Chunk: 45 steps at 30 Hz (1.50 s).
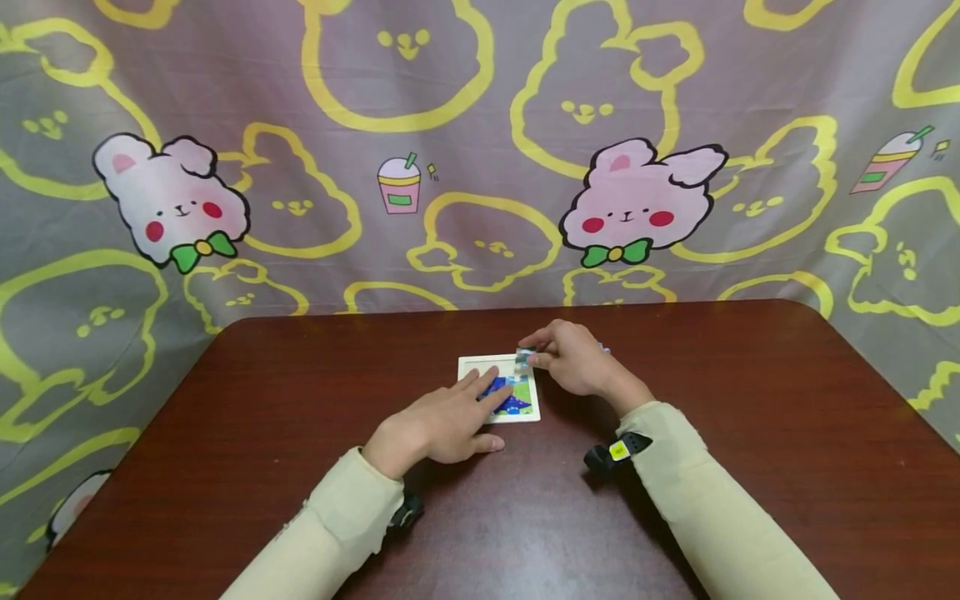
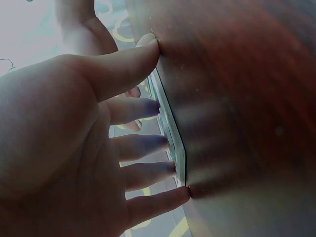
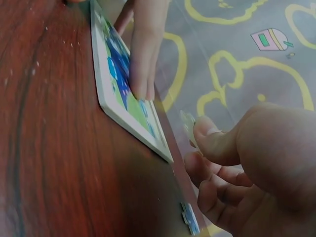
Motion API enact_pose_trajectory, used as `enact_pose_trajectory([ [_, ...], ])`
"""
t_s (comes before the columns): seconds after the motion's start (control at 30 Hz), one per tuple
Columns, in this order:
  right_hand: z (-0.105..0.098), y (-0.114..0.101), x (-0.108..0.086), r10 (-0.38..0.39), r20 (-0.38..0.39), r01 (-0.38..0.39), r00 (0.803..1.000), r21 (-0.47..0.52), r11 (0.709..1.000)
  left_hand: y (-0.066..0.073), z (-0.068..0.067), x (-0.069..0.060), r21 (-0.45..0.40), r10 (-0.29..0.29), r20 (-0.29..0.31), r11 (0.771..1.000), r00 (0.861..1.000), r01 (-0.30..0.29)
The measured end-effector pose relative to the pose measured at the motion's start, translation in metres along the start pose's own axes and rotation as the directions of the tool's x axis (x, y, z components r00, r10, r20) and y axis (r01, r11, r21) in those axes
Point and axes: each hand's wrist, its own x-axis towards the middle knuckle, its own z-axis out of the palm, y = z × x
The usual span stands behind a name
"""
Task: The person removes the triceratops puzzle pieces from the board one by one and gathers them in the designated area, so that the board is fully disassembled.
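Note:
A white-framed jigsaw puzzle (image 1: 525, 418) lies flat on the table, with a blue and green picture on its lower part and a bare pale strip along its far side. My left hand (image 1: 450, 421) rests on it with fingers spread; in the left wrist view its fingertips touch the puzzle near the frame's edge. Thumb and fingers of my right hand (image 1: 581, 358) pinch a small puzzle piece (image 1: 523, 357) over the far right corner. In the right wrist view that piece (image 3: 187, 126) appears edge-on, apart from the frame (image 3: 133, 129).
Another puzzle piece (image 3: 190, 218) lies on the brown table (image 1: 262, 467) to the right of the frame, mostly behind my right hand in the head view. A patterned cloth (image 1: 480, 167) hangs along the table's far edge. Each wrist carries a dark strapped device.

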Motion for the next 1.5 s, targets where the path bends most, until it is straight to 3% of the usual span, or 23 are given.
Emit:
enact_pose_trajectory([
  [0.57,-0.035,0.038,-0.02,0.063,-0.084,-0.06,0.995,0.039,0.997,0.001,-0.001,0.0,0.008,-0.005,0.001,1.0,1.0,0.005],
  [0.83,-0.05,0.062,-0.032,0.072,-0.12,-0.074,0.99,-0.014,0.997,0.002,0.0,-0.001,-0.001,0.007,-0.011,1.0,1.0,-0.007],
  [1.17,-0.066,0.082,-0.041,0.08,-0.135,-0.091,0.988,-0.072,0.993,0.002,0.0,-0.001,0.005,0.006,-0.009,1.0,1.0,-0.006],
  [1.5,-0.07,0.094,-0.045,0.107,-0.103,-0.116,0.989,-0.094,0.989,0.002,0.0,-0.001,0.004,0.011,-0.014,1.0,1.0,-0.01],
])
